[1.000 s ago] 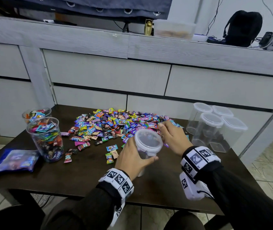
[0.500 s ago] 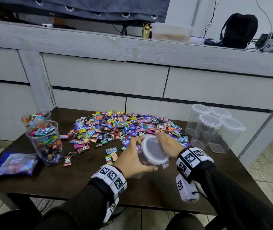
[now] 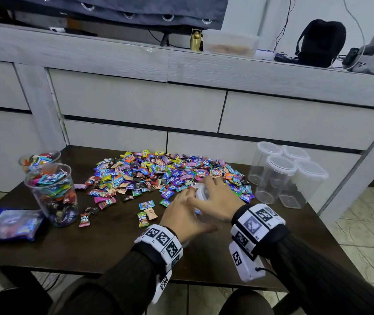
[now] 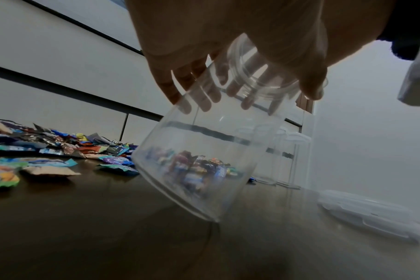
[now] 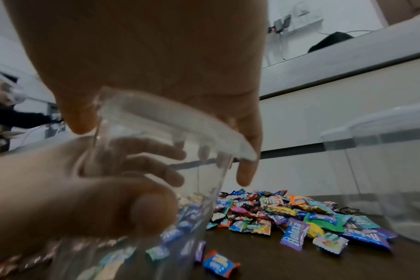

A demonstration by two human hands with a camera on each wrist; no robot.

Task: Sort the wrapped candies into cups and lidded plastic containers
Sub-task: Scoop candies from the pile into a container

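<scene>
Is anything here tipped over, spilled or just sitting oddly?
One thing: the clear container in both hands is tilted, only one bottom edge near the dark table. The left hand holds its side; the right hand covers its top. It looks empty. The loose candies are the sorting pile, not a spill.

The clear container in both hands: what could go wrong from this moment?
1. The container is tilted, only its bottom edge on the table; the left hand grips high, so it might slip or tip.
2. A loose lid lies near the table edge by the right hand; a wrist could knock it off.
3. The candy pile lies close behind; a sudden move may scatter candies.
</scene>
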